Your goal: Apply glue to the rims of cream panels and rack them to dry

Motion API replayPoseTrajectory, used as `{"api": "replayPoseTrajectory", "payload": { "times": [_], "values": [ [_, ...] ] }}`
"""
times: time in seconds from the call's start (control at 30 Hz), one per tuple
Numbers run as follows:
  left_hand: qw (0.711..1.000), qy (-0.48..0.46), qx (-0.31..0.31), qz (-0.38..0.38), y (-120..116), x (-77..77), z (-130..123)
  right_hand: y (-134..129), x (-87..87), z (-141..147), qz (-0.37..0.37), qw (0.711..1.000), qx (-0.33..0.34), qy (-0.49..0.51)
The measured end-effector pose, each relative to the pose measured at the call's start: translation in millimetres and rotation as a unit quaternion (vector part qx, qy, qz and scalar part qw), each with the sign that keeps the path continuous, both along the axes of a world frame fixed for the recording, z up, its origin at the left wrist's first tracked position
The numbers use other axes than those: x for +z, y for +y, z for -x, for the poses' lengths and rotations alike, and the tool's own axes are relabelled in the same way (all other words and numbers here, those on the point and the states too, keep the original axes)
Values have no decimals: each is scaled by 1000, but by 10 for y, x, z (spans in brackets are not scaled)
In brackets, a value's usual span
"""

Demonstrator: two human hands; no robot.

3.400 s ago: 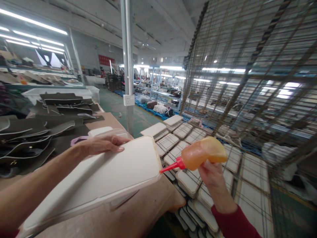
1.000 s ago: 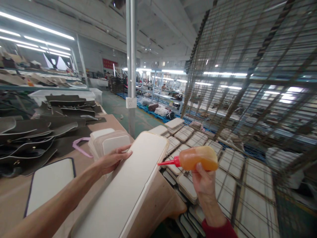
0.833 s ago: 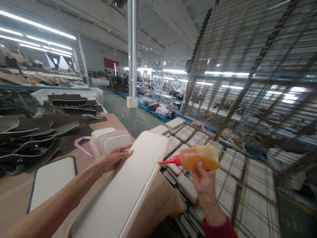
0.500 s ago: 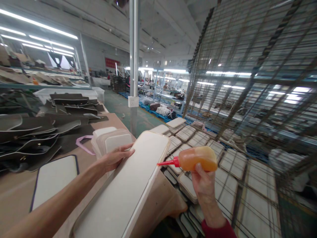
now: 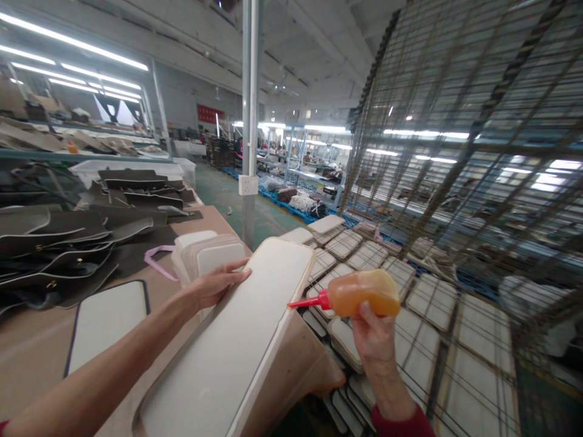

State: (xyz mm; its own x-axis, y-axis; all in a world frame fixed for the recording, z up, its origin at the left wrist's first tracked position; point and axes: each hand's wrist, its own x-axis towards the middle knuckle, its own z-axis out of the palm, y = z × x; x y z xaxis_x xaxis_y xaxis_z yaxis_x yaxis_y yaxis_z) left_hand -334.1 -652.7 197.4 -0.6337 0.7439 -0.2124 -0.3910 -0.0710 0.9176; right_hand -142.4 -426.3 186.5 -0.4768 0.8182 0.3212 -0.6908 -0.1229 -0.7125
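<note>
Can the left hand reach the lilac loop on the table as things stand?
Probably, if the left hand lets go of the white panel it holds by the edge. The lilac loop lies nearby, left of the pale stack, with nothing seen lying over it.

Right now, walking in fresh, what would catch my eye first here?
Probably the orange bottle in the right hand, its red nozzle pointing at the right edge of a long white panel in the middle. Next, perhaps the tall wire mesh at upper right, and the heap of dark sheets at left.
</note>
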Motion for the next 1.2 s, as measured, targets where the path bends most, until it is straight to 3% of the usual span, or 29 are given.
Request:
{"api": "replayPoseTrajectory", "payload": {
  "times": [1.2],
  "values": [
    [1000,20,2,-7,103,155,116,-106,-53,-51,-8,999,45,-11]
  ]
}}
